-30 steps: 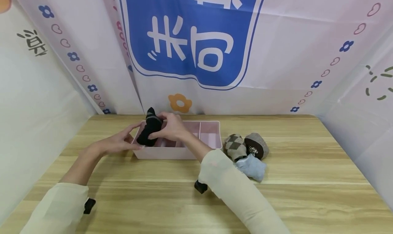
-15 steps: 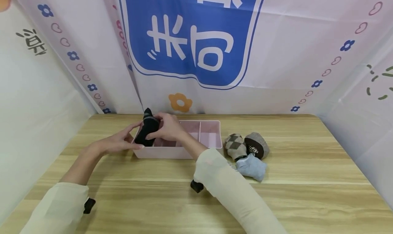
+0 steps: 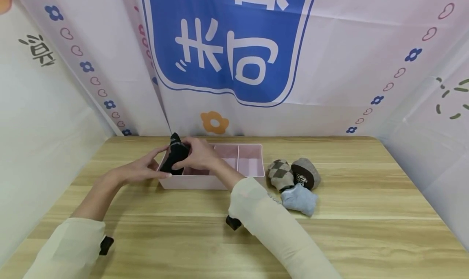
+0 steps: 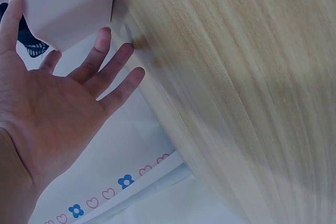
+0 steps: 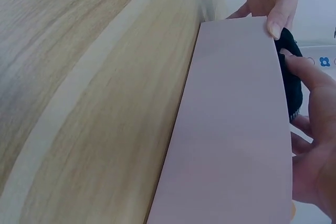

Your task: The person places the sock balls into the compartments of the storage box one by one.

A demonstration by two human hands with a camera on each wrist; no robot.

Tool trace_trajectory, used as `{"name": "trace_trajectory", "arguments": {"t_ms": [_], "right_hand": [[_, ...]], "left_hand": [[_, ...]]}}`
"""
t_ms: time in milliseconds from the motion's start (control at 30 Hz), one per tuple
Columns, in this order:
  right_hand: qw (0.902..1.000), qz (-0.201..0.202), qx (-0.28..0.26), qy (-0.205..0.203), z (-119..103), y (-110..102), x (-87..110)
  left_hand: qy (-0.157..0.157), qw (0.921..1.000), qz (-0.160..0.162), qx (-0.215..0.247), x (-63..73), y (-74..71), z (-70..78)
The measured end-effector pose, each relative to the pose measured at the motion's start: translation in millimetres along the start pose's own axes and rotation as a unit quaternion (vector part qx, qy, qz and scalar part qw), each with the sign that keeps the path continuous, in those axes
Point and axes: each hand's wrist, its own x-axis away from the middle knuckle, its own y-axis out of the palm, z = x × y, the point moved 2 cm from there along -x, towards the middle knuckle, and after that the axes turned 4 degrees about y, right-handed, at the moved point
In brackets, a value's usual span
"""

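A black sock bundle (image 3: 176, 152) with pale stripes at its upper end stands tilted in the left compartment of the pink divided storage box (image 3: 209, 183). My right hand (image 3: 199, 155) grips the bundle from the right, thumb in front and fingers behind. My left hand (image 3: 141, 168) holds the box's left end, thumb at the front corner and index finger at the back one. In the left wrist view, the left hand's other fingers (image 4: 118, 61) spread loosely beside the box end. The right wrist view shows the right thumb (image 5: 310, 72) against the sock bundle (image 5: 290, 85).
Right of the box lie an argyle sock bundle (image 3: 281, 175), a grey and brown one (image 3: 306, 174) and a light blue one (image 3: 300, 200). The wooden table (image 3: 348, 230) ends at a printed backdrop (image 3: 315, 120). The right forearm crosses the box's front.
My right hand has shifted slightly left and down, taking the black sock bundle deeper into the left compartment. The left hand has kept its place on the box.
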Motion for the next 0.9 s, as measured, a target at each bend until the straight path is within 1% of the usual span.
{"name": "trace_trajectory", "arguments": {"t_ms": [267,400,533,700,900], "right_hand": [[0.9996,0.005,0.027,-0.011,-0.3,2.0,-0.3],[0.9989,0.010,0.046,-0.007,-0.3,3.8,0.0],[0.9970,0.010,0.076,0.004,-0.3,4.7,-0.4],[0.9907,-0.005,0.133,0.024,-2.3,5.5,-1.6],[0.9850,-0.027,0.164,0.048,-6.9,5.9,-4.2]], "left_hand": [[0.004,1.0000,0.002,-0.002,-0.4,-0.3,-1.2],[0.005,1.0000,0.002,-0.004,-0.3,-0.2,-1.6],[0.007,0.9999,0.003,-0.010,-0.8,0.0,-1.4],[0.006,0.9999,0.005,-0.011,-1.4,0.7,-1.5],[0.006,0.9999,0.003,-0.012,-1.2,0.0,-1.8]]}}
